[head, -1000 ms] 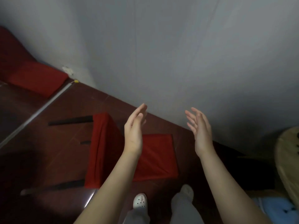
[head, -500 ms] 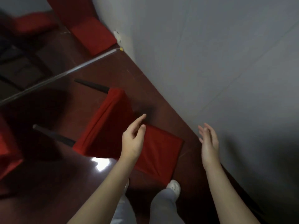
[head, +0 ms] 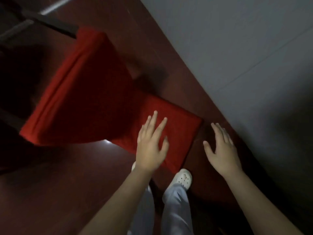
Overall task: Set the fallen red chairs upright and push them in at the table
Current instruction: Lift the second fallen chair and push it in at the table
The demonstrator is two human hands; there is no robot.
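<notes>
A fallen red chair (head: 81,92) lies on the dark brown floor, its backrest flat near my feet and its seat standing on edge toward the upper left. Its dark legs (head: 55,24) point away at the top left. My left hand (head: 150,145) hovers over the backrest with fingers spread and straight, holding nothing. My right hand (head: 220,148) is spread open over the floor just right of the backrest's corner, also holding nothing. Whether either hand touches anything cannot be told.
A grey wall (head: 237,48) runs diagonally along the right side, close to the chair. My feet in white clogs (head: 183,178) stand just below the backrest. A metal floor strip (head: 55,5) shows at the top left. Dark floor (head: 59,192) lies to the left.
The view has tilted down and closed in on the chair. Both hands have lowered and turned palm-down, the left now over the backrest, the right beside it.
</notes>
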